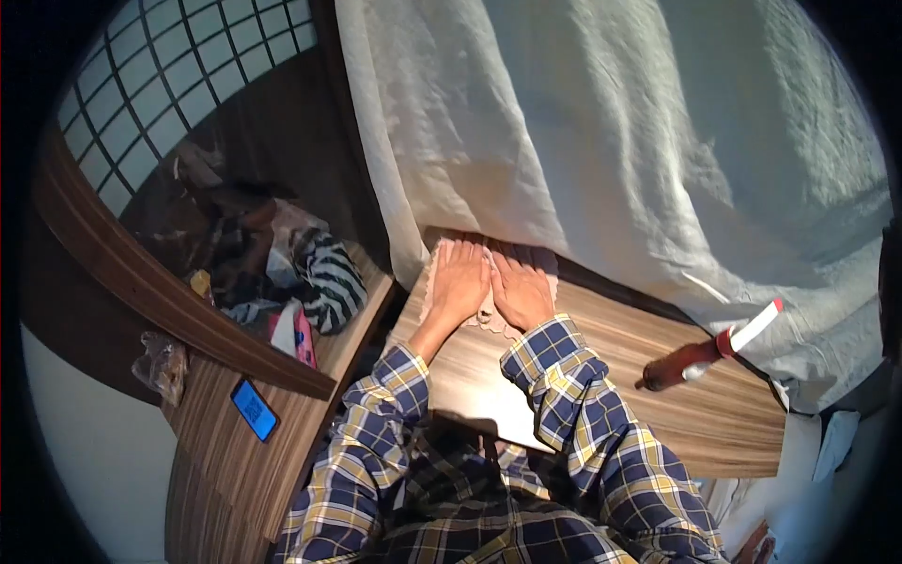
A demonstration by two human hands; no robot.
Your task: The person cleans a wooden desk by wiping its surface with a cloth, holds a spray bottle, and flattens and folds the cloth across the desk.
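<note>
A pale pink cloth with a scalloped edge is spread on the wood-grain tabletop, close to the curtain. My left hand lies flat on its left part, fingers stretched toward the curtain. Beside it, my right hand presses flat on the right part, thumb near the left hand. Both hands are open, palms down, and cover much of the cloth. Off to the right on the tabletop lies a dark red-brown bottle-like object with a white and red end; its exact kind is unclear.
A light curtain hangs along the table's far edge. On the left, a lit phone rests on a wooden surface near a crumpled clear plastic bag. A pile with a zebra-striped cloth sits behind the curved brown frame.
</note>
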